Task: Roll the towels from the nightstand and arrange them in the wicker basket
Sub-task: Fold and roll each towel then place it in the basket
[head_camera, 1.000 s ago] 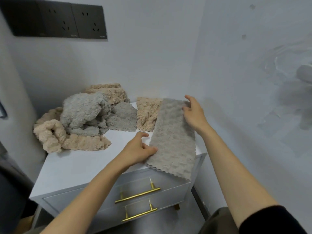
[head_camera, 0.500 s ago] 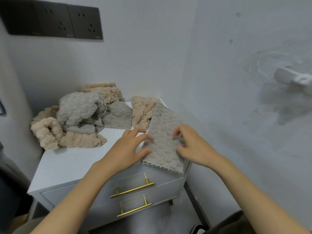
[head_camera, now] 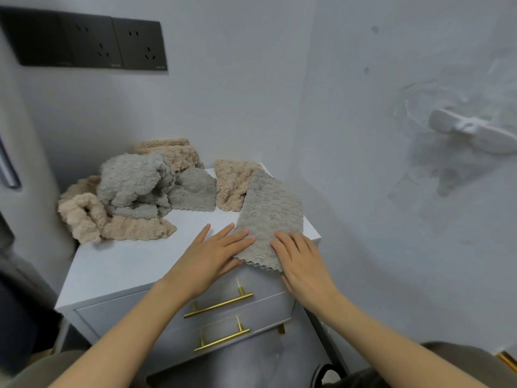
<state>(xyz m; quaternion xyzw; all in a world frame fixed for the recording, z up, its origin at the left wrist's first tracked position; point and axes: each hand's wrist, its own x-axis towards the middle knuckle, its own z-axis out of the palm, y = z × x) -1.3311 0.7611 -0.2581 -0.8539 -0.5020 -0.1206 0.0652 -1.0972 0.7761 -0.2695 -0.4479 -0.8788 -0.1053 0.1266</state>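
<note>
left hand (head_camera: 215, 256), right hand (head_camera: 300, 264) on grey towel (head_camera: 268, 211)

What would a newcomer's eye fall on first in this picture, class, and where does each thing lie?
The left hand and right hand rest on the near end of a grey towel spread flat along the right side of the white nightstand. Behind them, at the back left of its top, lies a loose heap of grey and beige towels. Black wall sockets sit high on the wall, upper left.
</note>
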